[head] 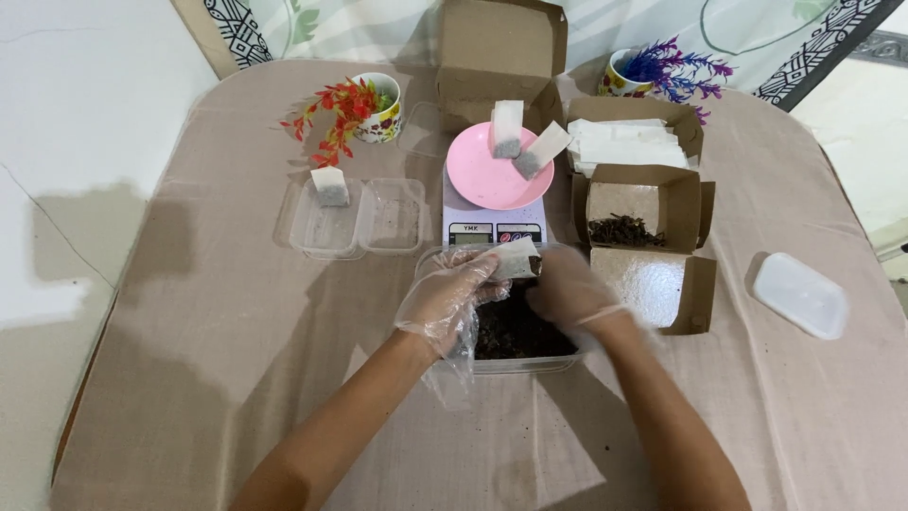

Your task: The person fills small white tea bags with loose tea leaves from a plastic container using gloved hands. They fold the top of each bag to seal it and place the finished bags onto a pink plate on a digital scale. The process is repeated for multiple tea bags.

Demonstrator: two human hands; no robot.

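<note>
My left hand (452,298), in a clear plastic glove, holds a small white paper sachet (515,258) over a clear plastic tub of dark loose tea (515,331). My right hand (572,289), also gloved and blurred, is at the sachet's open end above the tub. Just beyond stands a white kitchen scale (494,230) carrying a pink plate (478,175) with two filled sachets (508,130) propped on it.
A clear tray (326,232) at the left holds one filled sachet (330,186). Open cardboard boxes sit behind and right: one with white empty sachets (629,144), one with dark leaves (626,230). A clear lid (801,294) lies far right. Two mugs with artificial flowers (380,106) stand behind.
</note>
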